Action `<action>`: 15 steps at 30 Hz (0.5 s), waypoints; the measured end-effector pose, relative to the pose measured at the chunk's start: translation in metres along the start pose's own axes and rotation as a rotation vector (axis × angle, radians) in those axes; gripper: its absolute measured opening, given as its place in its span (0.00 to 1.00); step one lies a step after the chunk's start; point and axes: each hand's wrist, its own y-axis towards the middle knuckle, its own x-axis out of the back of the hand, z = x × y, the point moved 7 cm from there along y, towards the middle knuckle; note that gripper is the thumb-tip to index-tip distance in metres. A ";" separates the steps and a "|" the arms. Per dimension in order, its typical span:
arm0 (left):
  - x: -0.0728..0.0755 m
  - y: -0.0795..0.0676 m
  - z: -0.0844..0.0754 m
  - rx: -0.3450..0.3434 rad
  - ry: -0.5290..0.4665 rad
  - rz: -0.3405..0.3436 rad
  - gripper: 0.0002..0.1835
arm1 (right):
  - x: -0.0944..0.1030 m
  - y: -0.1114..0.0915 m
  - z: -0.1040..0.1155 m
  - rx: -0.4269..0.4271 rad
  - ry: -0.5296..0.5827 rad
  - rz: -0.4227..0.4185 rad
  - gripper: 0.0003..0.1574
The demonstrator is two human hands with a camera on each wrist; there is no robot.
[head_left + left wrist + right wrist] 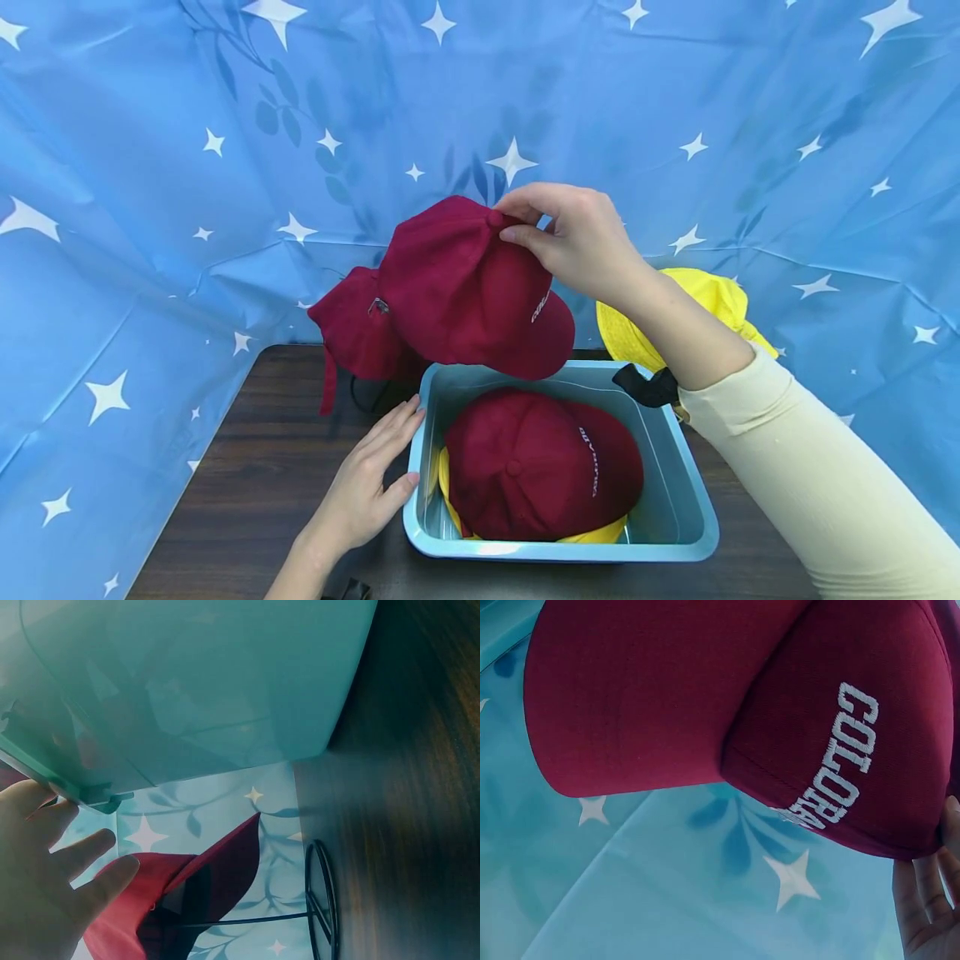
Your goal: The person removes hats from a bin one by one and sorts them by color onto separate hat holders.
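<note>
High over the blue plastic bin (558,552), my right hand (577,242) pinches a maroon baseball cap (450,275) by the top of its crown, near the button. White lettering, partly readable as "COLORA", shows on that cap's front in the right wrist view. The fingers of my left hand (367,487) lie nearly straight against the bin's left rim. Inside the bin sits a second maroon cap (510,483), brim to the right. Beneath it, edges of something yellow (596,532) stick out.
Behind the bin on the left, another maroon cap (352,325) hangs on a thin black wire stand (322,900). A yellow hat (708,292) is at the back right, partly behind my right forearm. A blue star-patterned cloth (420,100) backs the dark wood table (232,500).
</note>
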 end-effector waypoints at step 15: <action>-0.002 -0.001 -0.001 0.018 -0.026 0.005 0.36 | -0.034 0.018 -0.004 -0.025 -0.010 -0.037 0.12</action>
